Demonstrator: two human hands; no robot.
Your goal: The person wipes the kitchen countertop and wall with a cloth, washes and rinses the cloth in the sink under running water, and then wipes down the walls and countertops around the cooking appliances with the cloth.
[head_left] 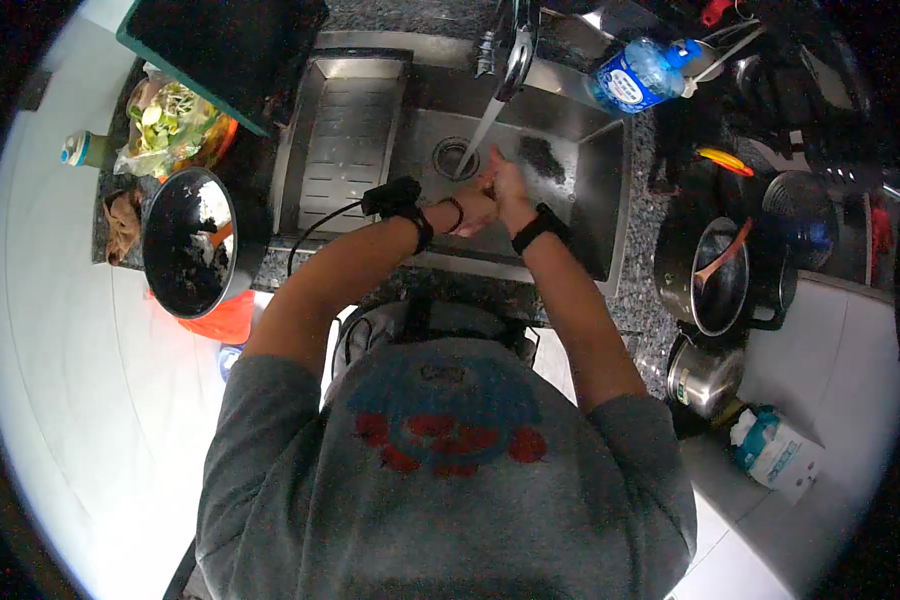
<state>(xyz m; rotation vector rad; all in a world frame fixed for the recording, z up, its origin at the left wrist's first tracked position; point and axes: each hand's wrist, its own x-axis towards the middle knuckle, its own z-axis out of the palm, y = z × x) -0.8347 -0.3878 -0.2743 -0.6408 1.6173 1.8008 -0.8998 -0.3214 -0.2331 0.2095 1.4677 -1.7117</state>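
My hands meet over the stainless steel sink (597, 190), touching each other near the stream of water (482, 132) from the faucet (518, 65). The stream falls toward the drain (454, 158), just beyond my fingers. My left hand (473, 211) lies against my right hand, and its fingers are partly hidden there. On my right hand (508, 182) the fingers look stretched out toward the water. No object shows in either hand. A black band with a small device (391, 198) is on my left wrist, and a black band (540, 229) circles the right.
A slotted metal drainer (342, 150) fills the sink's left side. At left are a dark pot (187, 243) with a spatula and a bag of greens (170, 120). At right stand a blue bottle (638, 77), a pan (720, 280) with a wooden spoon, and a steel pot (707, 377).
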